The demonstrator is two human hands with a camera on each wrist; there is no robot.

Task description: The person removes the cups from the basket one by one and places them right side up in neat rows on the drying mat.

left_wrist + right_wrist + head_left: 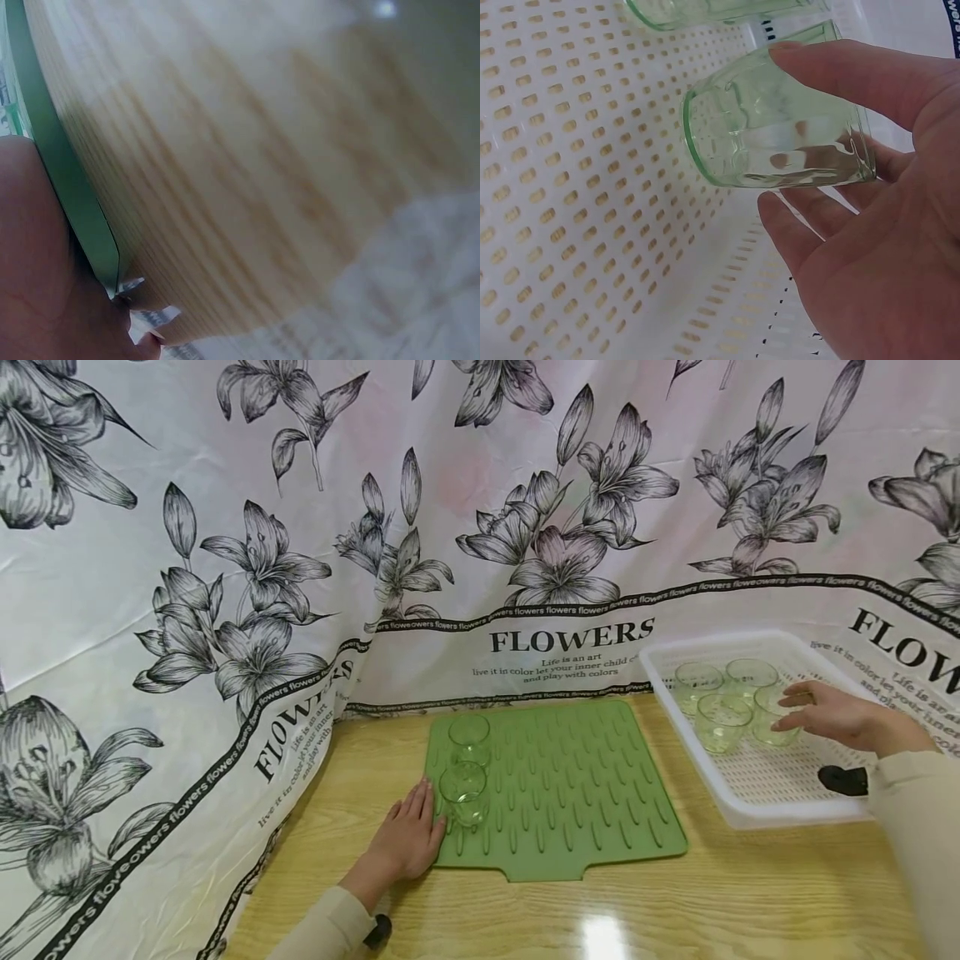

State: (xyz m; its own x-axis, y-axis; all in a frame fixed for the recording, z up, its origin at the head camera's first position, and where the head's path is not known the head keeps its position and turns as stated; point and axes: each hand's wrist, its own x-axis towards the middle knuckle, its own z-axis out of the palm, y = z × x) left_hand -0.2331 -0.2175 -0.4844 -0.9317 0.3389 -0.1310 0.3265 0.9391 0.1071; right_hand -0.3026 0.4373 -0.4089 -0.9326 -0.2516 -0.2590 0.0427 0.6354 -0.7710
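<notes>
My right hand (840, 717) reaches into a white perforated basket (757, 812) and holds a pale green clear glass (768, 727). In the right wrist view the thumb lies along one side of this glass (735, 127), and the fingers come round the other side. My left hand (405, 837) rests with its fingers straight at the left edge of a green ridged mat (562, 777). Two glasses stand along the mat's left side, a front glass (465, 793) near those fingertips and a back glass (469, 742) behind it.
Three more glasses (723, 724) stand in the basket beside the held one. The basket sits to the right of the mat on a wooden table (645, 910). A flower-printed cloth (420, 568) hangs behind and along the left side.
</notes>
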